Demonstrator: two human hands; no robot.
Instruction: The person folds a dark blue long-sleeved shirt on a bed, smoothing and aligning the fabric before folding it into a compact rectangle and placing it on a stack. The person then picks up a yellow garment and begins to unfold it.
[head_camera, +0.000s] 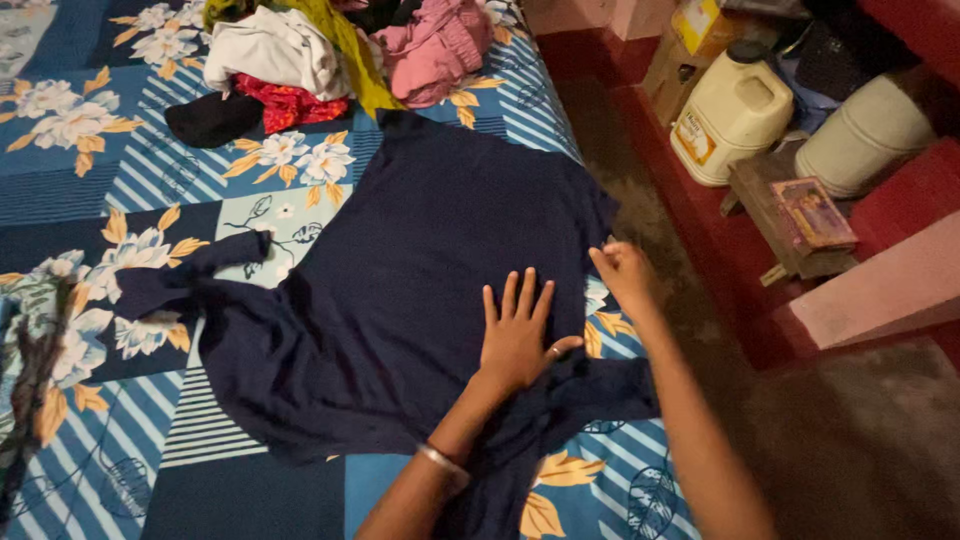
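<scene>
A dark navy long-sleeved shirt lies spread flat on a bed covered by a blue floral sheet. My left hand presses flat on the shirt's lower part, fingers spread, a ring on one finger and a bangle at the wrist. My right hand pinches the shirt's right edge near the bed's side. One sleeve stretches out to the left; the other lies bunched below my left hand.
A pile of clothes, white, red, yellow, pink and black, sits at the head of the bed. Right of the bed, on a red ledge, stand a cream plastic jug, a white container and a wooden block with a small book.
</scene>
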